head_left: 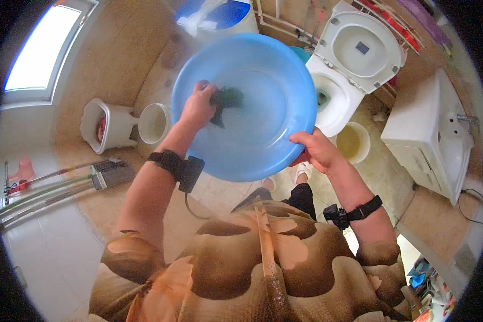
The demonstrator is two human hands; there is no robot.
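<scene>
A large round blue basin [263, 155] is held up in front of me, tilted so that its inside faces me. My right hand [317, 150] grips its rim at the lower right, thumb on the inner side and fingers mostly hidden behind it. Inside the basin, my left hand [199, 104] is closed on a dark green cloth [229, 97], which lies against the left part of the inner wall. The cloth looks soft and crumpled; its exact kind is hard to make out. Whether water stands in the basin I cannot tell.
Right of the basin stands a toilet [341, 102] with raised lid, beside a pale bucket [353, 142]. A washbasin cabinet [421, 142] is at far right. On the left are a white bucket [154, 123], a white stool [115, 126] and mop handles [53, 188] along the wall.
</scene>
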